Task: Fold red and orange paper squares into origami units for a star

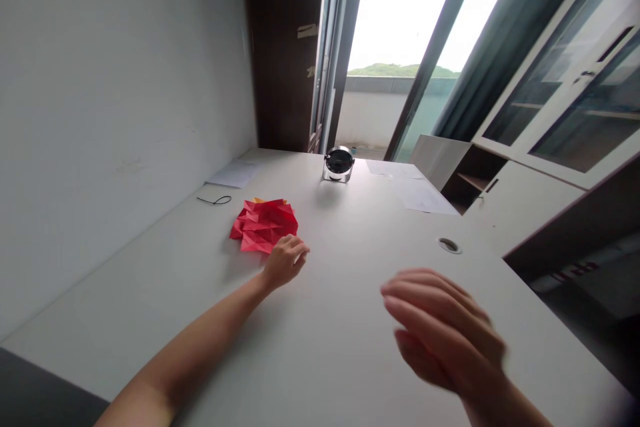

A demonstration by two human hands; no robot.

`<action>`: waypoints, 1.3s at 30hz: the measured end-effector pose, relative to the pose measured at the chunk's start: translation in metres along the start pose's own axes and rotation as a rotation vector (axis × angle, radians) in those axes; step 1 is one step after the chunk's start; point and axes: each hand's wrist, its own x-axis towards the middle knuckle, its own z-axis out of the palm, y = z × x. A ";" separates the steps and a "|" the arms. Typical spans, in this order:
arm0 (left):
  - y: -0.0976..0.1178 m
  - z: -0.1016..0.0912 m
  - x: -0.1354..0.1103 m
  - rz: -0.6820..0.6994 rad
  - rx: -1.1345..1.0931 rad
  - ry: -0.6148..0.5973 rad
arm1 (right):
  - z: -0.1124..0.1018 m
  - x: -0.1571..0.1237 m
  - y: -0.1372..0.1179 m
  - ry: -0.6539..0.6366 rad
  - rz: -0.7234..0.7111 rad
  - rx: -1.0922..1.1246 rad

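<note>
Creased red paper [265,223], with many fold lines, lies in a loose pile on the white table [340,320]. A bit of yellow paper [257,200] sticks out behind it. My left hand [286,260] is at the near right edge of the red paper, palm down with fingers loosely bent and nothing visible in them. Whether it touches the paper, I cannot tell. Over the right part of the table my right hand [445,333] is raised, slightly blurred, its fingers extended side by side and the thumb apart below them. It holds nothing that I can see.
A round black device on a metal stand [339,163] is at the table's far end. White sheets [420,193] lie at the far right, another sheet [234,174] by the wall. A black cable tie [215,200] sits left of the red paper. A cable hole [450,245] is at right.
</note>
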 end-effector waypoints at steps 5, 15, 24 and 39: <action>-0.037 -0.001 0.000 -0.219 0.169 0.007 | 0.083 -0.028 0.092 -0.211 0.348 0.086; -0.080 0.012 -0.008 -0.369 0.212 -0.188 | 0.133 -0.092 0.137 -0.350 0.619 0.231; -0.019 0.022 0.003 -0.048 0.128 -0.158 | 0.138 -0.095 0.142 -0.111 0.669 0.210; 0.028 0.014 0.041 -0.058 -0.204 -0.049 | 0.113 -0.073 0.123 -0.051 0.552 0.053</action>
